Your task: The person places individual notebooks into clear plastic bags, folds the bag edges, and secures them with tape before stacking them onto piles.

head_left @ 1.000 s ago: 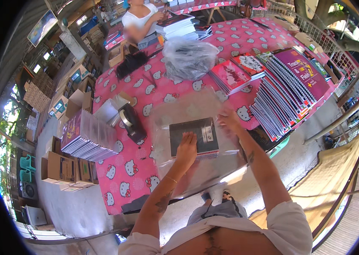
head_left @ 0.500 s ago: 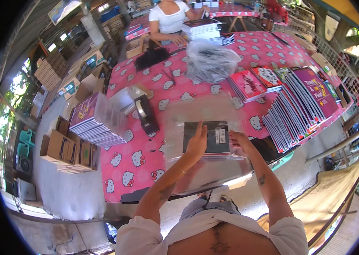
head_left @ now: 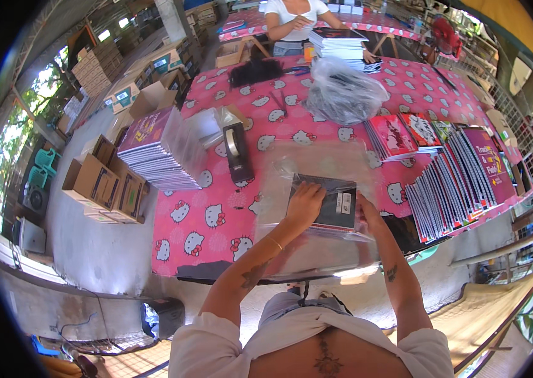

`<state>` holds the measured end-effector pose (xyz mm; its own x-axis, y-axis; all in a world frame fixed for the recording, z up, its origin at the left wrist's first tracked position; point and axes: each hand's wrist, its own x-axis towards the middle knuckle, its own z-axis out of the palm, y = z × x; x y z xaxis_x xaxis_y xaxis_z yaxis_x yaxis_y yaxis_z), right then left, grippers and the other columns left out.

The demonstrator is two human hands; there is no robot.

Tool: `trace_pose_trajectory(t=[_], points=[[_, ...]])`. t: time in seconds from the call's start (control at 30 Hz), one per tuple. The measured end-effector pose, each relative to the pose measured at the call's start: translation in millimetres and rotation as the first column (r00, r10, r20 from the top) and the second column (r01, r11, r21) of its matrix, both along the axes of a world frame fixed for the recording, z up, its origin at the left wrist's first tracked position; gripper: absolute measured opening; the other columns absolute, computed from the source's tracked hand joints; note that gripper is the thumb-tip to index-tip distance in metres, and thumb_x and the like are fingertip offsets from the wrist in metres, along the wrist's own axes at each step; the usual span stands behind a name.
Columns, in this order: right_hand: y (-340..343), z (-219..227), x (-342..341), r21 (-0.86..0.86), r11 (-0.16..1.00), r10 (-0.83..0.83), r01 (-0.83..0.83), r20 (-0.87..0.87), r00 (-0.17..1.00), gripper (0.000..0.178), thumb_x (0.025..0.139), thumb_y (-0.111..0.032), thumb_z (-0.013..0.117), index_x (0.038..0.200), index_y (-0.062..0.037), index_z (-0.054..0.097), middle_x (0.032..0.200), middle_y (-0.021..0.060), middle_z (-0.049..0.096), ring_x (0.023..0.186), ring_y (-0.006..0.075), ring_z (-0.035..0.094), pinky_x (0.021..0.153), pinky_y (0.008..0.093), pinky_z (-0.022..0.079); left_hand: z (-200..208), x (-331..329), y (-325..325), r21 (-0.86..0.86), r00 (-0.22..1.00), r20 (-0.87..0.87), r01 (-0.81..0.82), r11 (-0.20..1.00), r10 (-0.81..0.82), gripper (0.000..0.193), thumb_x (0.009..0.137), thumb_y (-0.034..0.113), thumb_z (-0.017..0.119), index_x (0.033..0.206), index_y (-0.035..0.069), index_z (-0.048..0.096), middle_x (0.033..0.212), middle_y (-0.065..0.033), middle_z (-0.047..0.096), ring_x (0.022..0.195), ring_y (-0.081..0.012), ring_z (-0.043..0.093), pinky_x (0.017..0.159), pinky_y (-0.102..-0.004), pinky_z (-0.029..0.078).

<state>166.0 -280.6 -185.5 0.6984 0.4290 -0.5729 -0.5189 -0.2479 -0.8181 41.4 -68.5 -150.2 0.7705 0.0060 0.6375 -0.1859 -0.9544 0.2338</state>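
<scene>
Black rectangular notebook [head_left: 332, 212] is on the near part of the pink patterned desk [head_left: 228, 200], between the hands, clear plastic film over it. Left hand [head_left: 306, 203] rests on the cover, fingers bent slightly and close together. Right hand [head_left: 368, 210] at its right edge; can't tell if those fingers pinch the film. White printed label [head_left: 344, 203] near right end, too small to read. Cover up, long axis left-right, right end slightly nearer. Black tape dispenser [head_left: 237, 154] to the left, then stacked purple-covered notebooks [head_left: 159, 154]. Right: fanned spiral-bound notebooks [head_left: 452, 183], bold lettering on purple top cover. Far: crumpled clear plastic bag [head_left: 347, 94].
</scene>
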Motion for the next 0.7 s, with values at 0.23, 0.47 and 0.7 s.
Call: trace_pose_trajectory(t=[0.23, 0.47, 0.7], points=[[1, -14, 4, 0.029, 0.999, 0.021, -0.021, 0.003, 1.000, 0.053, 0.085, -0.072, 0.054, 0.080, -0.0206, 0.062, 0.061, -0.0099, 0.040, 0.053, 0.0038, 0.034, 0.052, 0.0242, 0.028, 2, -2, -4, 0.046, 0.999, -0.038, -0.031, 0.998, 0.032, 0.023, 0.086, 0.009, 0.063, 0.108, 0.004, 0.066, 0.110, -0.0103, 0.065, 0.107, -0.0278, 0.062, 0.105, -0.0488, 0.042], [-1, 1, 3, 0.145, 0.989, 0.005, 0.011, -0.105, 0.994, 0.045, 0.092, -0.058, 0.057, 0.079, -0.0156, 0.063, 0.058, -0.0029, 0.043, 0.055, 0.0084, 0.045, 0.053, 0.0288, 0.036, -9, -3, -7, 0.021, 0.991, -0.130, 0.026, 0.999, -0.023, 0.024, 0.087, 0.009, 0.061, 0.110, 0.004, 0.066, 0.112, -0.0111, 0.065, 0.106, -0.0290, 0.062, 0.104, -0.0465, 0.044], [38, 34, -147, -0.541, 0.840, 0.542, -0.039, 0.836, 0.085, 0.050, 0.083, -0.042, 0.068, 0.120, -0.0097, 0.062, 0.126, 0.0155, 0.053, 0.122, 0.0367, 0.048, 0.098, 0.0617, 0.035, 15, -10, -10, -0.188, 0.922, -0.386, -0.078, 0.979, -0.001, 0.023, 0.087, 0.008, 0.061, 0.108, 0.002, 0.066, 0.111, -0.0126, 0.066, 0.105, -0.0296, 0.063, 0.095, -0.0429, 0.051]])
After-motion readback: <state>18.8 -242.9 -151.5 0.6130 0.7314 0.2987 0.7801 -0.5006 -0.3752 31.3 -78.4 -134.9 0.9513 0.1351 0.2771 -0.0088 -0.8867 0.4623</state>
